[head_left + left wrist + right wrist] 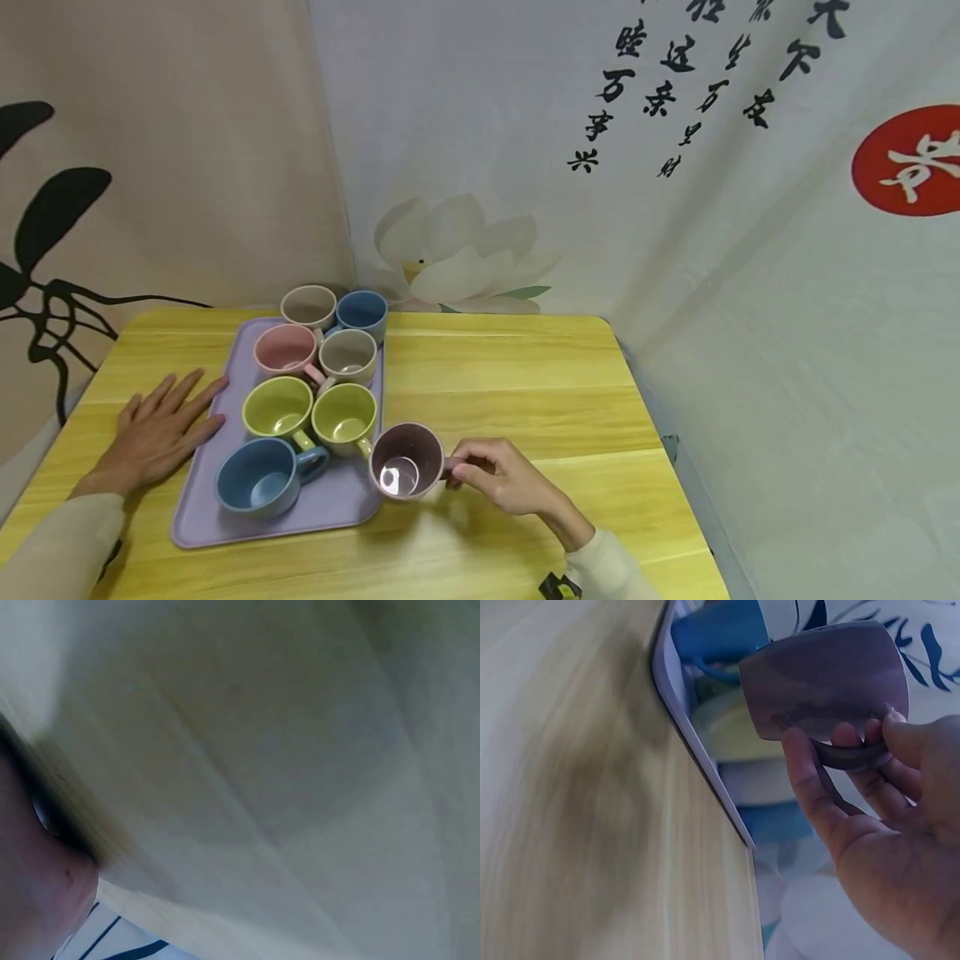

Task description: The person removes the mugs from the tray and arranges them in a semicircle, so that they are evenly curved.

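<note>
Two bare hands in cream sleeves work over a yellow wooden worktop (510, 375). Right hand (504, 477) pinches the handle of a mauve ceramic mug (406, 460), thumb and curled fingers (808, 774) round the handle; the mug stands at the near right corner of a lavender rectangular plastic tray (225, 518), overhanging the tray's right edge. From the right wrist view the mug looks lifted just off the tray rim, but whether it touches cannot be told. Left hand (161, 431) lies flat on the worktop, fingers spread and straight, fingertips touching the tray's left edge; it holds nothing. Left wrist view is blurred, showing only pale wood grain and a bit of skin. On the tray, nearest, a blue ceramic mug (258, 487) sits with its handle pointing right, just left of the mauve mug. Behind it two lime-green ceramic mugs (279, 407) (344, 417) stand side by side, close together. Next row back, a pink ceramic mug (285, 348) on the left and a beige ceramic mug (348, 356) on the right. At the far end a second beige ceramic mug (308, 306) and a smaller blue ceramic mug (362, 312) sit at the tray's far edge. All mugs upright, open side up. Beyond the worktop hangs a pale fabric backdrop with a white lotus print (453, 258), black calligraphy and a red disc (907, 158).
</note>
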{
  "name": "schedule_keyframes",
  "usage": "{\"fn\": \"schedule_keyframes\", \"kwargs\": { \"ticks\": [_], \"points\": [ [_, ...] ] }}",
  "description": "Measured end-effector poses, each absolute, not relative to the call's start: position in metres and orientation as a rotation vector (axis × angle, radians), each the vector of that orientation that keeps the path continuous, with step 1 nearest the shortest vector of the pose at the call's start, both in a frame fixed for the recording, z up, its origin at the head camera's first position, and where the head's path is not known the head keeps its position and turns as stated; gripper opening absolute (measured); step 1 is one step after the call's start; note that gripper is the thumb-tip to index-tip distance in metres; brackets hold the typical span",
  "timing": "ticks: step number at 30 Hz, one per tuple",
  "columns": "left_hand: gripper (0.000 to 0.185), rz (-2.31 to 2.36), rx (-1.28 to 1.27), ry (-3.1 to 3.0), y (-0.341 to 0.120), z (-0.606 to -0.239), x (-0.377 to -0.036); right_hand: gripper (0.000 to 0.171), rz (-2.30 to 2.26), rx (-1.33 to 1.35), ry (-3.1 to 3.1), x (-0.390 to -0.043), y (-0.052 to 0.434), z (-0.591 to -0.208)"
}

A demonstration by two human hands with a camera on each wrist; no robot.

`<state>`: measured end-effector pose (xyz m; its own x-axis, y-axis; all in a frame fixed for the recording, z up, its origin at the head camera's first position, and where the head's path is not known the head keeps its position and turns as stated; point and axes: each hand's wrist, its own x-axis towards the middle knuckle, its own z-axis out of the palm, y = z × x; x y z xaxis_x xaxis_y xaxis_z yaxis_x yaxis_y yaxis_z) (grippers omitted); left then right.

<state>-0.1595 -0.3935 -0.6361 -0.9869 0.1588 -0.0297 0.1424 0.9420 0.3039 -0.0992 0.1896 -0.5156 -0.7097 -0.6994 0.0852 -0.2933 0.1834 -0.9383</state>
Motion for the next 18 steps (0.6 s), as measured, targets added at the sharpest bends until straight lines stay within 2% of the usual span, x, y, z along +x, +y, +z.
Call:
{"fn": "schedule_keyframes", "kwargs": {
  "ticks": [18],
  "points": [
    [0.080, 0.453, 0.239, 3.066, -0.392, -0.634, -0.155, 0.018, -1.754, -0.773, 2.313, -0.109, 0.257, -0.530]
  ]
}}
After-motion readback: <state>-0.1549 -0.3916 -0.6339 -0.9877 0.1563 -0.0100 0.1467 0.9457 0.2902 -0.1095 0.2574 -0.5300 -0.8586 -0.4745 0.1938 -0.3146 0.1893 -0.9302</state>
